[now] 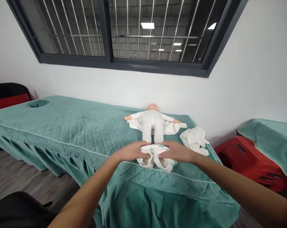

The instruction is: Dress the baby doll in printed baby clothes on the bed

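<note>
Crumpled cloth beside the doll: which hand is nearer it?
Right. The right hand is just in front and left of the cloth; the left hand is farther left, across the garment.

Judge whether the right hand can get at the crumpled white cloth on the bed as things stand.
Probably yes: the crumpled white cloth lies close beside the right hand, with only bed cover visible between them, though that hand would first have to release the white garment.

soft-looking cloth garment low in the middle, doll with a smooth, plastic-looking head, dull stitched cloth bed cover, shiny metal bars up top, smooth red plastic stool at right
</note>
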Available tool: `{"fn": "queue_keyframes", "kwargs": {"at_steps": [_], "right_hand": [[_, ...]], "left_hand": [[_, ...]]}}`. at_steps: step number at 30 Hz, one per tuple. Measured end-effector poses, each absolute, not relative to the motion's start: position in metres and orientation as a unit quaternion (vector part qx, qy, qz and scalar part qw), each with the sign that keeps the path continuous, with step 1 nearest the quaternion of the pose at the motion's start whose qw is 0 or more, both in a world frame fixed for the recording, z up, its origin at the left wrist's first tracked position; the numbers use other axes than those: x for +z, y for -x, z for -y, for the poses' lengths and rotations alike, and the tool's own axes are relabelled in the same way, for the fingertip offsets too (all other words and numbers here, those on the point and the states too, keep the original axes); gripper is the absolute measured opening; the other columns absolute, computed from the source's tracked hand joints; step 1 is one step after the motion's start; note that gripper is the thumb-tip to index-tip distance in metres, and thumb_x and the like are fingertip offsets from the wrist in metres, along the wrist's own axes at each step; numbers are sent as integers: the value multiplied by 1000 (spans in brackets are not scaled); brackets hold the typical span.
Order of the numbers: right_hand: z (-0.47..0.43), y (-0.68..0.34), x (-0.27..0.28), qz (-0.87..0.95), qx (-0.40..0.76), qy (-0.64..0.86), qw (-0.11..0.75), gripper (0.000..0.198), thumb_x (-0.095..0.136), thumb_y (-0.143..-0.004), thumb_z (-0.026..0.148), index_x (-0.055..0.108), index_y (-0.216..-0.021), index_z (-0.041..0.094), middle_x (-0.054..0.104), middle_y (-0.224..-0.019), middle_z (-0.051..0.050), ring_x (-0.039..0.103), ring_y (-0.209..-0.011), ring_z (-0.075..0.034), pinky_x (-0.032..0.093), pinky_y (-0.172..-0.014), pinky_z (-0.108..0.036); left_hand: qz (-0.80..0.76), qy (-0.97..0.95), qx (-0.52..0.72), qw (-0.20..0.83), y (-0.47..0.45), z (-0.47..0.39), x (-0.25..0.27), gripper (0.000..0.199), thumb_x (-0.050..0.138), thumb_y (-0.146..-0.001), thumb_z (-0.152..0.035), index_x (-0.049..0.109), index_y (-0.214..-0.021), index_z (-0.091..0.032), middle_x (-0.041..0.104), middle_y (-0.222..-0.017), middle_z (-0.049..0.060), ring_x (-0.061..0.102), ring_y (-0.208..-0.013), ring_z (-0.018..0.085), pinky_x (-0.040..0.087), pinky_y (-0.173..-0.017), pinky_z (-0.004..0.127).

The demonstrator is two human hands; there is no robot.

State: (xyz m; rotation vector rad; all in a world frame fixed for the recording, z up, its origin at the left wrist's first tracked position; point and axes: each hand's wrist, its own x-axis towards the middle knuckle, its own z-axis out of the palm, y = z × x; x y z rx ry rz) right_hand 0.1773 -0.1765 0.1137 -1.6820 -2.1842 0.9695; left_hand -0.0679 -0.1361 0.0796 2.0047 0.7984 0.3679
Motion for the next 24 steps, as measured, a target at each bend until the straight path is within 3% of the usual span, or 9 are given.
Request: {"fn": "queue_keyframes", "kwargs": {"at_steps": [6, 8, 11, 13, 16, 20, 24], "right_hand": [[184, -189, 159, 746, 402, 522, 94, 54, 62, -78, 71, 60, -70, 18, 51, -64, 3, 44, -60, -12, 30, -54, -25], [180, -195, 174, 743, 416, 510, 122, 57, 59, -80, 74, 58, -64, 19, 51, -62, 2, 44, -59, -12, 34, -56, -26], [171, -200, 198, 721, 415, 530, 165, 58, 52, -85, 74, 65, -69, 20, 64, -75, -3, 55, -69, -17, 44, -68, -30], [161, -200, 215, 712, 409, 542, 178, 61, 45, -87, 76, 67, -70, 21, 66, -76, -4, 57, -69, -18, 47, -69, -31], [143, -198, 239, 701, 435, 533, 190, 67, 40, -87, 80, 62, -64, 21, 59, -62, -3, 53, -59, -16, 47, -60, -30], [120, -198, 273, 726, 447, 492, 173, 58, 57, -82, 75, 68, -71, 20, 65, -67, -3, 61, -66, -16, 52, -64, -28], [105, -201, 305, 781, 387, 473, 128, 45, 79, -71, 62, 73, -81, 18, 72, -78, -2, 67, -79, -18, 56, -73, -28]], "left_hand": [[-313, -849, 16, 426, 80, 127, 141, 32, 66, -73, -37, 66, -98, -19, 66, -97, 0, 59, -87, 20, 43, -68, 25], [-294, -845, -21, 447, 82, 119, 165, 33, 72, -70, -39, 68, -96, -19, 67, -96, 0, 60, -86, 20, 45, -69, 25], [-231, -823, -82, 513, 84, 106, 201, 41, 79, -66, -40, 72, -102, -21, 72, -106, 4, 64, -94, 22, 50, -79, 29], [-229, -824, -63, 514, 83, 97, 223, 39, 82, -65, -41, 74, -97, -21, 74, -104, 6, 66, -93, 24, 52, -79, 30], [-255, -843, -3, 475, 78, 87, 252, 29, 80, -68, -43, 73, -87, -22, 74, -92, 4, 68, -84, 22, 53, -73, 31], [-268, -875, 67, 398, 69, 79, 285, 27, 82, -67, -41, 66, -75, -20, 67, -72, 2, 63, -69, 18, 51, -63, 30], [-276, -884, 104, 362, 57, 74, 305, 32, 81, -67, -38, 67, -86, -16, 65, -74, 2, 61, -71, 15, 51, -66, 29]]}}
